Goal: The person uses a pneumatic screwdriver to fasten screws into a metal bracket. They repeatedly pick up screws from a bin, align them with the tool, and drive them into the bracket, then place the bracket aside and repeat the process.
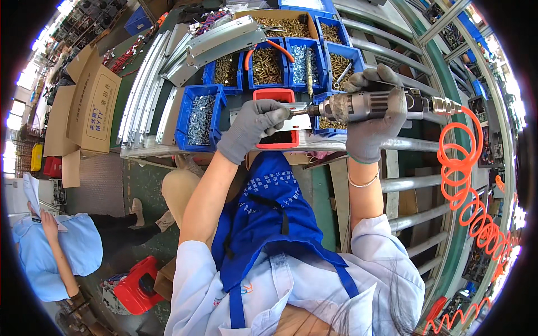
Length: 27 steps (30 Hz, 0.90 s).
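Note:
My right hand (374, 126), in a grey work glove, is wrapped round a pneumatic screwdriver (363, 107) held level, its bit (301, 112) aimed left. At the bit's tip, the gloved thumb and fingers of my left hand (251, 127) are pinched together; whatever small piece is between them is hidden. A flat silver metal plate (301, 122) lies under the bit, across a red bin (273, 146). Part of that plate is covered by my left hand. A blue bin of silver screws (200, 119) stands just left of this hand.
Blue bins of brass-coloured fasteners (267, 63) line the bench behind. Long metal strips (147, 84) and an open carton (92, 109) are at left. An orange coiled air hose (459, 162) hangs from the tool, beside a roller conveyor (417, 182). Another person (61, 252) holds papers at far left.

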{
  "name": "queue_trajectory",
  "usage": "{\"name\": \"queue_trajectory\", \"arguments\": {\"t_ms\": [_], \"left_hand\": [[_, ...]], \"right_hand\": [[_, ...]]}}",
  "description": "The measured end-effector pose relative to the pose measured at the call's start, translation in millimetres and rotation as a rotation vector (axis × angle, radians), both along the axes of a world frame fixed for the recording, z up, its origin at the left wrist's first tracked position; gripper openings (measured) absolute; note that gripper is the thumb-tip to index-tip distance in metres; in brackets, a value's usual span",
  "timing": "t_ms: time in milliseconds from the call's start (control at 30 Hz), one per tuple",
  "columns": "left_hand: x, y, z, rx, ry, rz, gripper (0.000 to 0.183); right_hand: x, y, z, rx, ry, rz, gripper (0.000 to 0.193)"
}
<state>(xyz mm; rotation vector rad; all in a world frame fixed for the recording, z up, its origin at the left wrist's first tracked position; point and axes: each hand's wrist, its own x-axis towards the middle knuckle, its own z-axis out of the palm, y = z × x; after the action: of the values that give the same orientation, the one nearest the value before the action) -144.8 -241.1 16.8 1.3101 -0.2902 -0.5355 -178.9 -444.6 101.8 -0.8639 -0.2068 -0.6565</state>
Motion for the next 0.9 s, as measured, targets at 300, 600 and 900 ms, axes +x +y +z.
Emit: {"name": "queue_trajectory", "arguments": {"t_ms": [300,600,900], "left_hand": [[9,-32,-17,0.699,-0.788,0.178,0.021],[9,-39,-28,0.829,-0.869,0.171,0.017],[6,-41,-16,0.865,-0.822,0.12,0.018]], "right_hand": [[35,-17,-33,-0.004,0.103,-0.103,0.026],[19,-7,-18,-0.435,0.124,-0.045,0.021],[17,0,-17,-0.575,0.144,-0.038,0.018]]}}
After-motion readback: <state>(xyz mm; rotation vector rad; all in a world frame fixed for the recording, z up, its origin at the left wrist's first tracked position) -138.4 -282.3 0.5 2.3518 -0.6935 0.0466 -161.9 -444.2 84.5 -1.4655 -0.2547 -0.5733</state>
